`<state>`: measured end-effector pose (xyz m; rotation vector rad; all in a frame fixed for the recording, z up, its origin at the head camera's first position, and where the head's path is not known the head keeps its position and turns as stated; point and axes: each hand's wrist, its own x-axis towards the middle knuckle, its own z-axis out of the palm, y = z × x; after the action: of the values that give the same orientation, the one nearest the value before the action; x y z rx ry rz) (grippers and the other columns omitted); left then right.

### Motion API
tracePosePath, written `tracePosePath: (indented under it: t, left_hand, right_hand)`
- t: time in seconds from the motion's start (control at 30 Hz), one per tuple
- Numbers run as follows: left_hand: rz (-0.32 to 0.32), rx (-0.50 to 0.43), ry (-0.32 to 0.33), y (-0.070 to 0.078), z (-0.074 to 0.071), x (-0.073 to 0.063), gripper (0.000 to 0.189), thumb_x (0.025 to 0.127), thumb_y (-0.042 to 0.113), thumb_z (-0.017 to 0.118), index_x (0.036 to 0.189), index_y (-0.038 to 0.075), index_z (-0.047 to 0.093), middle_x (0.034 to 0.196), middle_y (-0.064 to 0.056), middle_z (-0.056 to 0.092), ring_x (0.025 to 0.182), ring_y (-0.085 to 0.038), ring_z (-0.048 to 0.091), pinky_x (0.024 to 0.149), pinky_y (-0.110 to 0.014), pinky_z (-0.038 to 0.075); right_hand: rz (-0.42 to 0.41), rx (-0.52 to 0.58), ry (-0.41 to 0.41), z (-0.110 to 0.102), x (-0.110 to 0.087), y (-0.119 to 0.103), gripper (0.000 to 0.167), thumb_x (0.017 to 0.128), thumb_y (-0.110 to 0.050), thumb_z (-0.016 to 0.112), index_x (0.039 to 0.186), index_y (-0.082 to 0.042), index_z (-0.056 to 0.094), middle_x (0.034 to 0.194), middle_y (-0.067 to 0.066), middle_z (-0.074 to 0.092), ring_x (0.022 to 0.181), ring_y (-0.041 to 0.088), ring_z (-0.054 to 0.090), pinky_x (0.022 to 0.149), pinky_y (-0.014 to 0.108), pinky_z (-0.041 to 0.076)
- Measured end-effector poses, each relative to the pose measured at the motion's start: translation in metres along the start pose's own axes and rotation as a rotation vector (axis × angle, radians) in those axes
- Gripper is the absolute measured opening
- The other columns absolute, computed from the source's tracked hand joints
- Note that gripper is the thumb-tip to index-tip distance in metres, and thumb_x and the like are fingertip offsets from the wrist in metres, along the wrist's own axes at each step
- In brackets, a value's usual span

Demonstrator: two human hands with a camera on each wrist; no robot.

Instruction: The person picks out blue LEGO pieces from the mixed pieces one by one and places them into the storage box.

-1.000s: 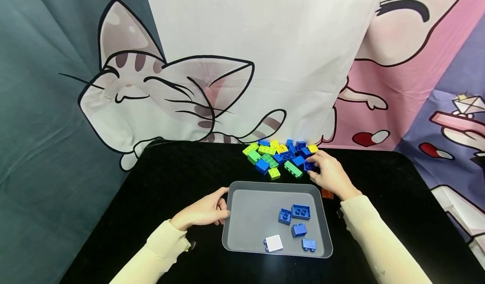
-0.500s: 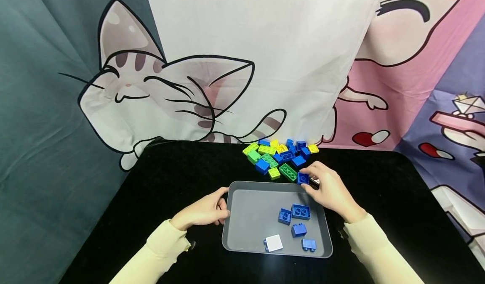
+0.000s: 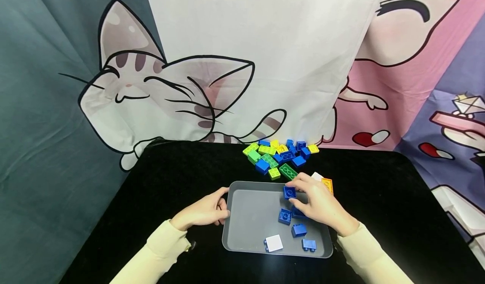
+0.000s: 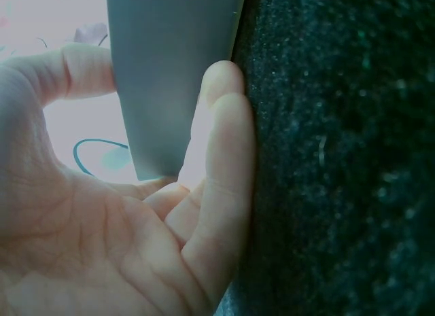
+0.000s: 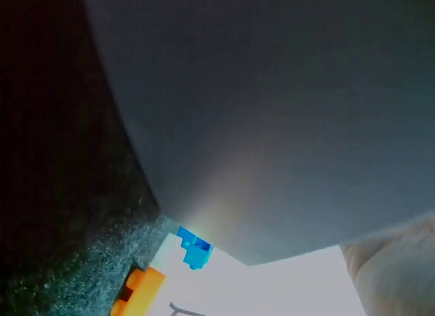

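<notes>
My left hand (image 3: 206, 208) grips the left rim of a grey tray (image 3: 250, 216). In the left wrist view, the thumb lies against one side of the tray (image 4: 166, 78) and fingers are bent under the other. Over the tray's back right part, my right hand (image 3: 320, 202) pinches a small blue building brick (image 3: 289, 192) between thumb and fingers. Several blue bricks (image 3: 299, 230) and a white brick (image 3: 273, 243) lie in the tray; the right hand partly covers one blue brick (image 3: 298, 213). The right wrist view shows mostly the tray (image 5: 272, 126), not the held brick.
Behind the tray, a pile of blue, green and yellow bricks (image 3: 270, 160) lies on the black cloth (image 3: 182, 170). An orange brick (image 3: 327, 185) and a white brick (image 3: 316, 176) sit beyond my right hand. A printed curtain (image 3: 303, 65) hangs at the back.
My right hand has brought the blue brick from the pile's right side leftward and toward me, over the tray. A green brick at the pile's front has turned. The left hand has stayed put.
</notes>
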<state>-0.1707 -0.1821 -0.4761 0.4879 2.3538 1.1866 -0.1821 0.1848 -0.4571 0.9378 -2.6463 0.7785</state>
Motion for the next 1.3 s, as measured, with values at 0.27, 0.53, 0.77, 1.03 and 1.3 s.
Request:
tracePosePath:
  t: [0.27, 0.53, 0.77, 1.03, 1.3]
  left_hand:
    - [0.005, 0.002, -0.004, 0.000, 0.000, 0.001, 0.077, 0.091, 0.012, 0.065, 0.160, 0.009, 0.031, 0.085, -0.004, 0.066, 0.071, -0.018, 0.070, 0.063, -0.033, 0.059]
    - [0.010, -0.001, -0.006, 0.000, 0.001, 0.002, 0.077, 0.090, 0.012, 0.065, 0.160, 0.008, 0.031, 0.085, -0.005, 0.066, 0.070, -0.018, 0.070, 0.063, -0.032, 0.060]
    - [0.006, -0.011, -0.007, 0.000, 0.001, 0.002, 0.077, 0.090, 0.012, 0.065, 0.160, 0.009, 0.032, 0.085, -0.005, 0.066, 0.071, -0.018, 0.070, 0.063, -0.033, 0.060]
    - [0.010, -0.009, -0.011, -0.001, 0.001, 0.002, 0.077, 0.091, 0.012, 0.065, 0.160, 0.009, 0.031, 0.086, -0.005, 0.066, 0.071, -0.018, 0.070, 0.064, -0.033, 0.060]
    - [0.004, -0.005, -0.003, -0.001, 0.001, 0.001, 0.077, 0.091, 0.012, 0.065, 0.160, 0.008, 0.031, 0.086, -0.005, 0.066, 0.071, -0.018, 0.070, 0.063, -0.032, 0.060]
  right_hand:
    - [0.002, -0.014, -0.029, 0.004, -0.003, -0.001, 0.060, 0.082, -0.033, 0.089, 0.134, -0.015, 0.067, 0.131, -0.001, 0.062, 0.114, 0.016, 0.066, 0.097, 0.044, 0.060]
    - [0.004, -0.036, -0.104, 0.003, -0.006, -0.001, 0.090, 0.079, -0.053, 0.086, 0.154, -0.022, 0.049, 0.161, 0.008, 0.044, 0.141, 0.033, 0.050, 0.109, 0.061, 0.049]
    - [0.021, -0.030, -0.108, 0.003, -0.006, 0.001, 0.089, 0.079, -0.053, 0.086, 0.152, -0.019, 0.051, 0.161, 0.005, 0.043, 0.142, 0.031, 0.049, 0.110, 0.059, 0.048]
    - [0.030, -0.044, -0.103, 0.003, -0.006, 0.005, 0.088, 0.078, -0.054, 0.086, 0.152, -0.020, 0.051, 0.161, 0.005, 0.044, 0.141, 0.031, 0.050, 0.109, 0.059, 0.049]
    - [0.040, -0.053, -0.089, -0.004, 0.003, 0.021, 0.085, 0.080, -0.052, 0.085, 0.150, -0.015, 0.054, 0.158, 0.010, 0.047, 0.139, 0.033, 0.052, 0.106, 0.058, 0.052]
